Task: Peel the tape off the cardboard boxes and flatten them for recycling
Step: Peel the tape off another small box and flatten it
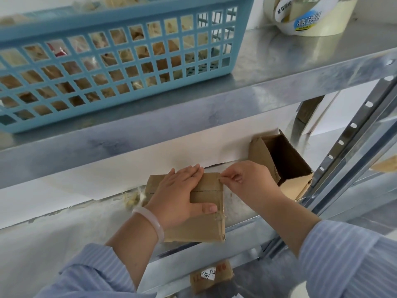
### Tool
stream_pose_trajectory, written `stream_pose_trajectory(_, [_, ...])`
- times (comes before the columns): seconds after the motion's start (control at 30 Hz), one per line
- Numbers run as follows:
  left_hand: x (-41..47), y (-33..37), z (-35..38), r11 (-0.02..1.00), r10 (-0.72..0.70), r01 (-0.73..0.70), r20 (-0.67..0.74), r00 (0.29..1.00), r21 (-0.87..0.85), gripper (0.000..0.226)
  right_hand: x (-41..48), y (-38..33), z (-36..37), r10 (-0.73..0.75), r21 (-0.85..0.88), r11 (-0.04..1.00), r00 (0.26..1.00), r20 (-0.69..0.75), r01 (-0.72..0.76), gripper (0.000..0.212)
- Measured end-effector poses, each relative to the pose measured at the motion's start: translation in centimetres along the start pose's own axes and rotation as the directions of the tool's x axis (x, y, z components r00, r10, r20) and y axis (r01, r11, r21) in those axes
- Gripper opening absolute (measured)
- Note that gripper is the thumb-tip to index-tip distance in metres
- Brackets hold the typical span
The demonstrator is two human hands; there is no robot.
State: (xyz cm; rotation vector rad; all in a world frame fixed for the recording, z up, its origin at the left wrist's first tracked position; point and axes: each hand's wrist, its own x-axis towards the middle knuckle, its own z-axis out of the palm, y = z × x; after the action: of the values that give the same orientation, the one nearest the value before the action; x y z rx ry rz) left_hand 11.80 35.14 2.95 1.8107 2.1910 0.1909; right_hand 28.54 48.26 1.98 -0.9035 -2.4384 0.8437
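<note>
Peeling tape now: pinning box (206, 229) at lower shelf's (245, 230) front edge under flat left hand (180, 194), pinching tape end (220, 179) at far right corner with right hand (247, 181); next, probably pull slowly along seam

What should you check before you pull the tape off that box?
1. Box held steady: left hand presses flat on top. Ok.
2. Grip on the tape: right hand pinches it at the box's far right corner. Ok.
3. Box already free of tape: strands cling to its right edge and the flaps are closed. Not ok.
4. Room to pull rightward: open box stands close beside the right hand. Cannot tell.
5. Somewhere for scraps: basket stands on the level above. Ok.
</note>
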Motion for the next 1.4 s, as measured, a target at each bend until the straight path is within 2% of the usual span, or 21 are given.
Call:
stream_pose_trajectory(0.1, [0.0,0.1,-0.1,1.0,0.0,0.0,0.005,1.0,0.012,0.115,-0.2,-0.2,0.5,-0.081,-0.098,0.992,0.997,-0.014,0.08,0.009])
stream_pose_trajectory(0.2, [0.0,0.1,-0.1,1.0,-0.002,0.002,0.011,1.0,0.02,0.114,-0.3,0.0,0.2,-0.114,-0.001,0.993,0.993,-0.012,0.114,0.008])
stream_pose_trajectory(0.27, [0.0,0.1,-0.1,1.0,-0.003,0.003,0.014,1.0,0.021,0.114,-0.3,0.2,-0.1,-0.034,0.064,0.997,0.998,0.057,0.03,0.016])
stream_pose_trajectory(0.33, [0.0,0.1,-0.1,1.0,-0.001,0.0,0.015,1.0,0.028,0.113,-0.2,0.4,-0.4,0.067,0.235,0.967,0.99,0.123,-0.094,0.014])
stream_pose_trajectory(0.4, [0.0,0.2,-0.1,0.999,0.002,-0.003,0.017,1.0,0.038,0.113,0.1,0.2,-0.6,0.161,0.501,0.834,0.97,0.182,-0.233,0.006])
stream_pose_trajectory(0.47, [0.0,0.2,-0.2,0.999,0.0,-0.001,0.02,1.0,0.043,0.114,0.3,-0.2,-0.7,0.255,0.61,0.722,0.945,0.205,-0.327,0.018])
stream_pose_trajectory(0.5, [0.0,0.2,-0.2,0.999,-0.002,0.001,0.02,1.0,0.044,0.114,0.6,-0.2,-0.5,0.291,0.584,0.737,0.94,0.179,-0.34,0.02])
stream_pose_trajectory(0.57, [0.0,0.2,-0.1,0.999,-0.004,0.004,0.019,1.0,0.042,0.114,0.8,-0.4,0.0,0.313,0.402,0.859,0.947,0.076,-0.316,0.014])
stream_pose_trajectory(0.67, [0.0,0.1,0.0,0.999,-0.01,0.009,0.018,1.0,0.036,0.114,0.6,-0.4,0.0,0.186,0.138,0.973,0.983,-0.001,-0.184,0.007])
stream_pose_trajectory(0.77, [0.1,-0.1,0.1,0.999,-0.017,0.016,0.015,1.0,0.032,0.115,-0.1,-0.3,-0.1,0.009,0.0,1.0,1.0,0.018,-0.009,0.01])
stream_pose_trajectory(0.9, [0.1,-0.1,0.1,0.999,-0.017,0.016,0.018,1.0,0.039,0.116,0.0,-0.3,0.3,-0.043,-0.113,0.992,0.997,0.066,0.05,0.013])
stream_pose_trajectory(1.0, [0.2,0.0,0.0,0.999,-0.025,0.025,0.014,1.0,0.044,0.116,0.0,-0.4,0.2,-0.019,-0.075,0.997,0.991,0.132,0.029,0.011])
stream_pose_trajectory(1.1, [0.3,0.1,0.0,0.998,-0.029,0.029,0.016,0.999,0.05,0.116,0.1,0.2,0.0,0.136,0.165,0.969,0.955,0.263,-0.183,0.013])
stream_pose_trajectory(1.2, [0.3,0.1,0.0,0.998,-0.031,0.029,0.023,0.999,0.056,0.114,0.2,0.3,-0.2,0.232,0.501,0.771,0.907,0.352,-0.392,0.006])
stream_pose_trajectory(1.27, [0.4,0.1,-0.1,0.998,-0.028,0.025,0.034,0.999,0.064,0.114,0.1,0.2,-0.1,0.305,0.619,0.657,0.902,0.304,-0.431,0.02])
stream_pose_trajectory(1.3, [0.5,0.0,-0.1,0.998,-0.026,0.023,0.035,0.999,0.066,0.112,0.0,0.3,0.0,0.344,0.612,0.668,0.905,0.251,-0.424,0.026])
stream_pose_trajectory(1.33, [0.5,0.0,-0.1,0.998,-0.026,0.024,0.03,0.999,0.066,0.11,-0.1,0.2,0.2,0.363,0.56,0.722,0.912,0.193,-0.406,0.025])
stream_pose_trajectory(1.4, [0.5,-0.1,0.0,0.997,-0.034,0.034,0.007,0.999,0.064,0.101,-0.6,-0.1,0.5,0.333,0.458,0.815,0.934,0.129,-0.355,0.012])
